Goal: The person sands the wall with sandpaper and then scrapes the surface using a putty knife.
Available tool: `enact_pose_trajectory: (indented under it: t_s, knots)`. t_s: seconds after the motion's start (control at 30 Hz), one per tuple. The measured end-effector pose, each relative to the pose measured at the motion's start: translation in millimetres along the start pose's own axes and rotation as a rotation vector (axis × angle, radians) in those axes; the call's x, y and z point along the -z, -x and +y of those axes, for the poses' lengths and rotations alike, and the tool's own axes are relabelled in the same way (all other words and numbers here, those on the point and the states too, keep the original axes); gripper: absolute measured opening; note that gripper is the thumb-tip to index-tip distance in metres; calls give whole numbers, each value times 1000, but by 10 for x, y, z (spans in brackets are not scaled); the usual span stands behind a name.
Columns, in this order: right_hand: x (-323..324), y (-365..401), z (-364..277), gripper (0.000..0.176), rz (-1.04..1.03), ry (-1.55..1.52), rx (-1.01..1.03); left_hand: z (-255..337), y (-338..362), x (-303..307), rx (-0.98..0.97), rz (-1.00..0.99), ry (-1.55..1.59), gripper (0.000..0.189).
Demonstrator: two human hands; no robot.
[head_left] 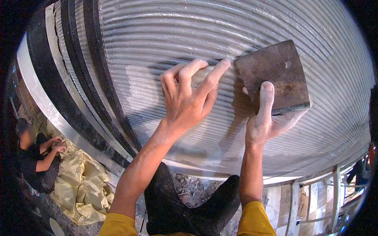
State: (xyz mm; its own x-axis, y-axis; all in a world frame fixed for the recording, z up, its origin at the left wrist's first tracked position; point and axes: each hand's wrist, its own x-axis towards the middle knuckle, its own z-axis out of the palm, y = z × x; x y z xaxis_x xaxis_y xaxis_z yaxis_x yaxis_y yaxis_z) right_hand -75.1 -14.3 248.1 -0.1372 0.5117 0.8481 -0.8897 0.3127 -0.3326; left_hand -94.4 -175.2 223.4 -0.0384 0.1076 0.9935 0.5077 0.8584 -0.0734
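Note:
My right hand grips a square, dark brown slab by its lower edge. My thumb lies over the slab's face, the fingers are mostly hidden behind it, and the slab is tilted. Curled claw-like against the grey ribbed surface, my left hand is just left of the slab. A pale beige patch of something shows between its index and middle fingers; I cannot tell what it is. Pale dust coats the fingers of both hands.
Dark bands run along the ribbed surface's left side. At lower left a person sits handling yellowish sheeting. Rubble lies beyond my knees, and a metal frame stands at lower right.

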Motion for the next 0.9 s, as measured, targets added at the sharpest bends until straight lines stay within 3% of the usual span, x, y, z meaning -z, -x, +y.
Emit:
enact_pose_trajectory:
  t_s: [0.53,0.63,0.73,0.9]
  knots:
    - [-75,-75,-136,61,-9,1,-54,-9,26,-34,34,-1,-17,49]
    - [-55,-82,-137,60,-46,64,-45,-16,7,-49,40,45,14,45]
    - [-77,-85,-146,58,-23,-59,-85,-21,-61,-62,46,86,77,42]
    - [21,-62,-45,50,-81,68,44,-5,-151,-26,68,86,122,37]
